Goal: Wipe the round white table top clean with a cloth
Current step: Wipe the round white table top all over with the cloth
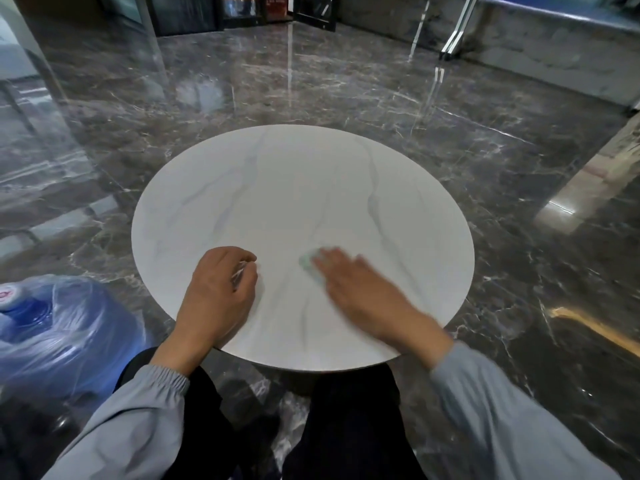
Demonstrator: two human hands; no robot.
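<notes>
The right grip (360,289), fingers flat and released, presses a small pale green cloth (307,265) onto the near part of the round white grey-veined bench (294,188), apparently mid-wipe. The left grip (216,289) rests curled on the top, likely bracing, pinching a small shiny scrap (239,276) too unclear to identify. Blur and fingers hide most of the cloth.

You're in what looks like an office lobby or showroom: a polished dark marble floor (311,81), glass panels in metal frames (453,26), and a wrapped blue water-cooler bottle (52,323) beside your small round surface (294,188).
</notes>
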